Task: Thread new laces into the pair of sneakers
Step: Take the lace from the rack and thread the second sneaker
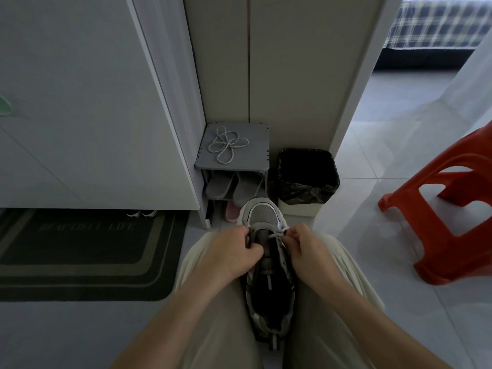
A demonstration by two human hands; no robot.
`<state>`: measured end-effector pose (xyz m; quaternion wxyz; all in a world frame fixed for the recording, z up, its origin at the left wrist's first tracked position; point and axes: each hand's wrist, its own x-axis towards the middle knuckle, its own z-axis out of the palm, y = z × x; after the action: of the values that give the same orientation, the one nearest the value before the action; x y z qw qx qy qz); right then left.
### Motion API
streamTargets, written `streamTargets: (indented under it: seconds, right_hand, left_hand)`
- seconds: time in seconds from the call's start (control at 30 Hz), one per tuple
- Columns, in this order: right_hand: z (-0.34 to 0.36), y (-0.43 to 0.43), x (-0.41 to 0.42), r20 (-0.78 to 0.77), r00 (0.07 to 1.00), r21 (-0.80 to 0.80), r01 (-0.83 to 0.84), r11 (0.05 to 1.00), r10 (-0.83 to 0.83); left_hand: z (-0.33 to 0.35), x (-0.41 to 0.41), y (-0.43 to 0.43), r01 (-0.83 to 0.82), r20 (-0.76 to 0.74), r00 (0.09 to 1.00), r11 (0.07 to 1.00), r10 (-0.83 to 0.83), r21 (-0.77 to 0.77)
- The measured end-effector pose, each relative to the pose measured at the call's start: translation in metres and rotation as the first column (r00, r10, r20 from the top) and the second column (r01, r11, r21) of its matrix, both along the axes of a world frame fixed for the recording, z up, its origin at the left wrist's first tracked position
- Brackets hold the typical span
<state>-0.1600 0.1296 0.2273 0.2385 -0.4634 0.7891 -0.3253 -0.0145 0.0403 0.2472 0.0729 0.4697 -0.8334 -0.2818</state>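
two hands work one sneaker (269, 288) wedged toe-out between the knees (193, 265), likely to steady it: left hand (234, 251) curls round its eyelet edge, right hand (306, 249) pinches the lace (278, 235) at the toe-end holes, spare lace (227, 145) waiting on the rack (255, 161).

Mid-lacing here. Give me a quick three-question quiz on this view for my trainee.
1. True or false: the spare lace lies on top of the grey shoe rack.
2. What stands just right of the rack in the view? A. black-lined bin B. a bucket C. a cardboard box
3. Fill in: the left hand and right hand grip the sneaker near its ____ end.
Key: 1 true; 2 A; 3 toe.
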Motion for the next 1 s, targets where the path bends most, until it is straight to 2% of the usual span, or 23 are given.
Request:
streamTargets:
  seconds: [0.3, 0.5, 0.63, 0.73, 0.83, 0.9, 1.0]
  right_hand:
    - [0.016, -0.011, 0.002, -0.016, 0.999, -0.034, -0.031, 0.999, 0.031]
    - [0.022, -0.012, 0.004, -0.006, 0.997, 0.003, -0.071, 0.997, 0.071]
    - [0.027, -0.013, 0.0, -0.003, 0.998, 0.003, -0.06, 0.998, 0.06]
    - [0.032, -0.005, 0.0, -0.106, 0.993, -0.017, -0.047, 0.999, 0.045]
    - [0.038, 0.0, -0.005, -0.152, 0.988, -0.144, 0.019, 0.989, -0.041]
    - [0.038, -0.001, -0.009, -0.065, 0.996, -0.176, 0.052, 0.983, -0.064]
    - [0.039, -0.009, -0.013, 0.137, 0.988, -0.23, 0.096, 0.968, -0.065]
  left_hand:
    - [0.01, -0.004, -0.012, 0.025, 0.009, 1.0, 1.0, -0.024, -0.015]
    - [0.012, -0.008, -0.017, 0.082, 0.066, 0.994, 0.996, -0.083, 0.014]
    - [0.016, -0.01, -0.022, 0.103, 0.113, 0.989, 0.994, -0.101, -0.02]
    - [0.021, -0.002, -0.029, 0.016, -0.012, 1.0, 0.998, -0.016, -0.06]
    - [0.027, 0.01, -0.045, -0.156, -0.179, 0.974, 0.983, 0.137, -0.098]
    - [0.027, 0.015, -0.051, -0.148, -0.218, 0.968, 0.985, 0.125, -0.093]
    - [0.028, 0.011, -0.041, 0.025, -0.277, 0.96, 0.999, -0.032, -0.029]
